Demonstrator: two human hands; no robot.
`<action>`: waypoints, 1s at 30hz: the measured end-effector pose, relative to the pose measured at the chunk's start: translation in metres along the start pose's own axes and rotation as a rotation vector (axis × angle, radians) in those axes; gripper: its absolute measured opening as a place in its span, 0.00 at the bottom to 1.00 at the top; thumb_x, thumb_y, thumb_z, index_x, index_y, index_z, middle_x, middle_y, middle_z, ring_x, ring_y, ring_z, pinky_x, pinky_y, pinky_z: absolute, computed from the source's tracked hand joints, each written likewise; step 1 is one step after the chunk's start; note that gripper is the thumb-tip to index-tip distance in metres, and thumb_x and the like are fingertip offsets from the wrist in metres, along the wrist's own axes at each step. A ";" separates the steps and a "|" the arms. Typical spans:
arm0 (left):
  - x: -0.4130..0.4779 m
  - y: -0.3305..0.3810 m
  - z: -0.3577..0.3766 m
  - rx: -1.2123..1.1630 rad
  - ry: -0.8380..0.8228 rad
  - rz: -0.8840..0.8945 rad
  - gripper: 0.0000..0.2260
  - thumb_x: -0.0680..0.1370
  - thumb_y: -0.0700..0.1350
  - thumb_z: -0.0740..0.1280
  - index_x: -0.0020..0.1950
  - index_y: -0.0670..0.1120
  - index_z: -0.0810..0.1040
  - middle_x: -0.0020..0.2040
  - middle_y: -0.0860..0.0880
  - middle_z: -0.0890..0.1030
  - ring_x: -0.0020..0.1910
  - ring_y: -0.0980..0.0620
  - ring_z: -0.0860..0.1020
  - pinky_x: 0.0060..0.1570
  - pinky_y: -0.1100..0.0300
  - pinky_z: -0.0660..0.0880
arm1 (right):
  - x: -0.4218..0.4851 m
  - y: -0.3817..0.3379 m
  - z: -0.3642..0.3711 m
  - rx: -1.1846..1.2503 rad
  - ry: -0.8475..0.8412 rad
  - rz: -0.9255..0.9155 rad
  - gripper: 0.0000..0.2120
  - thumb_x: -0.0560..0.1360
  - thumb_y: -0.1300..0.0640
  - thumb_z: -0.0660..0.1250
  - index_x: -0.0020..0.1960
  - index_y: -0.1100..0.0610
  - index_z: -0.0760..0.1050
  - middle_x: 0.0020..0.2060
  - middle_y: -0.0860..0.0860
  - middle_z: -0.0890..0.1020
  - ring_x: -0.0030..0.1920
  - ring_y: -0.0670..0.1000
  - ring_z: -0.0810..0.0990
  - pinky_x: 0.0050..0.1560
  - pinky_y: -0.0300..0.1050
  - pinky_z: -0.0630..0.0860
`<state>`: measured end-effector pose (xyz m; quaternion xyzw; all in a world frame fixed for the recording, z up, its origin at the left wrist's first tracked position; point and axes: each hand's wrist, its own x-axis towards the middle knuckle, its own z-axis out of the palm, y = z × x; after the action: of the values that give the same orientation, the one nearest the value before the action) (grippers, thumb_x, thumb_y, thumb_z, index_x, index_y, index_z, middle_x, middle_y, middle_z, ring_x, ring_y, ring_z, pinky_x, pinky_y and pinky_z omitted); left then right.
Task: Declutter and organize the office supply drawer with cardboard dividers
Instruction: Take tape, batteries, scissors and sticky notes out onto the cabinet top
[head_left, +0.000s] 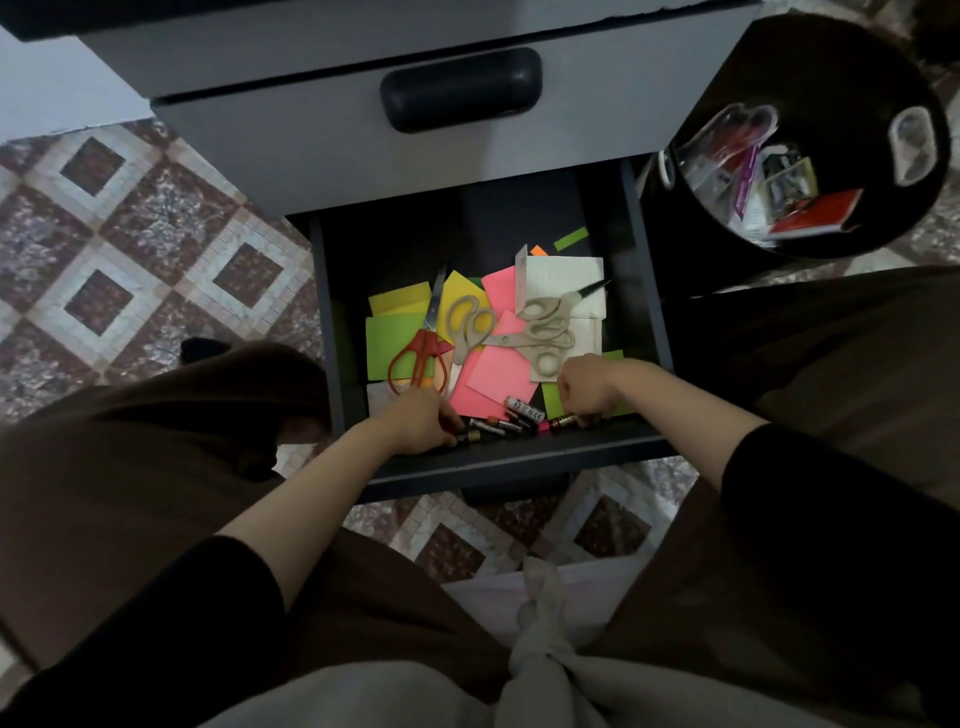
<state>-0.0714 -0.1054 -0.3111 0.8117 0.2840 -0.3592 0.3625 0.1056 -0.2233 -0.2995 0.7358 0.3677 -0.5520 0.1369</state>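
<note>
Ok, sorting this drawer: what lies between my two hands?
Loose batteries lie between the left hand and the right hand, by the front wall of the drawer; the head view shows it.

Open dark-grey drawer (519, 458): the rear half is bare floor, open to reach from above; a closed pale-grey upper drawer front (311, 150) with a black handle hides the back edge. Front half: overlapping neon paper sheets (493, 376) under red-handled scissors (418, 358) and two beige-handled scissors (545, 332). Along the front wall: loose cylindrical batteries (522, 415), with left hand (415, 421) and right hand (584, 384) curled over them. Right flank: round black waste bin (831, 78), just beside.
</note>
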 end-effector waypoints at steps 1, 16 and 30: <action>0.001 0.000 0.001 0.003 -0.001 -0.001 0.14 0.76 0.41 0.67 0.62 0.43 0.77 0.60 0.46 0.79 0.59 0.51 0.75 0.50 0.68 0.66 | 0.000 0.000 -0.001 0.037 -0.010 -0.002 0.09 0.75 0.66 0.59 0.49 0.65 0.78 0.43 0.59 0.83 0.42 0.57 0.81 0.46 0.48 0.79; 0.012 -0.002 0.009 0.142 0.178 0.203 0.10 0.76 0.43 0.67 0.56 0.43 0.80 0.55 0.45 0.78 0.54 0.48 0.74 0.52 0.59 0.70 | 0.011 -0.003 0.001 0.197 0.078 -0.030 0.10 0.75 0.66 0.61 0.52 0.67 0.78 0.47 0.61 0.83 0.47 0.58 0.83 0.47 0.50 0.80; 0.024 0.010 0.013 0.149 0.050 0.200 0.12 0.76 0.39 0.66 0.59 0.42 0.80 0.57 0.45 0.81 0.57 0.49 0.77 0.55 0.62 0.70 | 0.017 -0.001 0.002 0.121 0.135 -0.043 0.11 0.75 0.65 0.61 0.54 0.68 0.78 0.52 0.62 0.80 0.52 0.59 0.80 0.55 0.53 0.77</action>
<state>-0.0551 -0.1167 -0.3319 0.8694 0.1831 -0.3208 0.3281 0.1052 -0.2169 -0.3154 0.7702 0.3579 -0.5251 0.0550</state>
